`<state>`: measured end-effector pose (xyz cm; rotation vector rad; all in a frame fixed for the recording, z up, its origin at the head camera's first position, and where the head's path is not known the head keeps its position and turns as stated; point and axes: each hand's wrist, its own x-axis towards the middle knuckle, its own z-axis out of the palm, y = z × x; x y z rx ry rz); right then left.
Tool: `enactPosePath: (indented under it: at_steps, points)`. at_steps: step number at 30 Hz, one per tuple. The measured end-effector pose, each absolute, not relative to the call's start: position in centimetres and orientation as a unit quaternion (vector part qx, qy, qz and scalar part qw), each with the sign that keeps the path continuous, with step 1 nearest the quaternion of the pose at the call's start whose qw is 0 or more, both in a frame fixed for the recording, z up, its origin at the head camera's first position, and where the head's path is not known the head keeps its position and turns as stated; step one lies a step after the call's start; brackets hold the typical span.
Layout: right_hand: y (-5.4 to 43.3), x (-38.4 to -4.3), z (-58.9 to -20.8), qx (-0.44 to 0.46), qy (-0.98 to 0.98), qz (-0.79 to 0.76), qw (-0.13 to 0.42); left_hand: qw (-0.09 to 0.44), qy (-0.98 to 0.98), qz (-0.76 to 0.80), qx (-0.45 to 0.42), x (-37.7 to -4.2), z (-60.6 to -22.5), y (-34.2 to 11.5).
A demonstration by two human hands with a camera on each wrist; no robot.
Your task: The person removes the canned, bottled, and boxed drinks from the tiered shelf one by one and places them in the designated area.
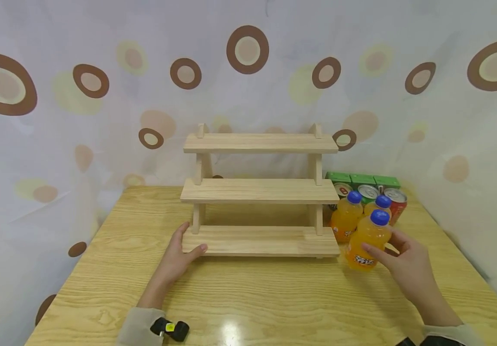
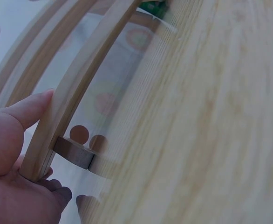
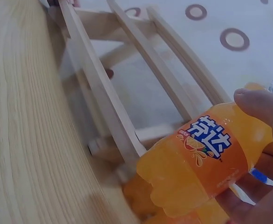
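Observation:
A three-tier wooden display rack (image 1: pixel 259 191) stands at the back middle of the table, its shelves bare. My left hand (image 1: pixel 179 254) grips the left end of the bottom shelf, thumb on top and fingers curled beneath in the left wrist view. My right hand (image 1: pixel 413 269) holds an orange soda bottle (image 1: pixel 363 245) with a blue cap, just off the rack's right front corner. In the right wrist view the bottle (image 3: pixel 201 158) is tilted, label facing the camera. Two more orange soda bottles (image 1: pixel 346 216) stand behind it, partly hidden.
Several drink cans, such as a red can (image 1: pixel 396 202), stand behind the bottles beside the rack. Green boxes (image 1: pixel 363 180) sit at the back against the patterned wall covering (image 1: pixel 248 96). The wooden table (image 1: pixel 274 298) spreads out in front of the rack.

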<state>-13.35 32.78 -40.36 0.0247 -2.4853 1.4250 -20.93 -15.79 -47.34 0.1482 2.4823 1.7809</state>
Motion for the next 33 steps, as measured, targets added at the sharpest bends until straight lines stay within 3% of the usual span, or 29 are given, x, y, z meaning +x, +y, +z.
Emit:
enactPosePath:
  at_steps: [11, 16, 33]
  points:
    - [39.3, -12.8, -40.9, -0.082, -0.857, 0.483, 0.161, 0.038, 0.809, 0.585, 0.054, -21.0, -47.8, -15.9]
    - [40.4, -13.9, -41.5, -0.106, -0.852, 0.48, 0.18, 0.041, 0.807, 0.587, 0.054, -21.1, -47.9, -16.0]
    - [42.4, -18.7, -44.1, -0.122, -0.837, 0.505, 0.168, 0.041, 0.805, 0.59, 0.052, -21.0, -47.9, -16.0]
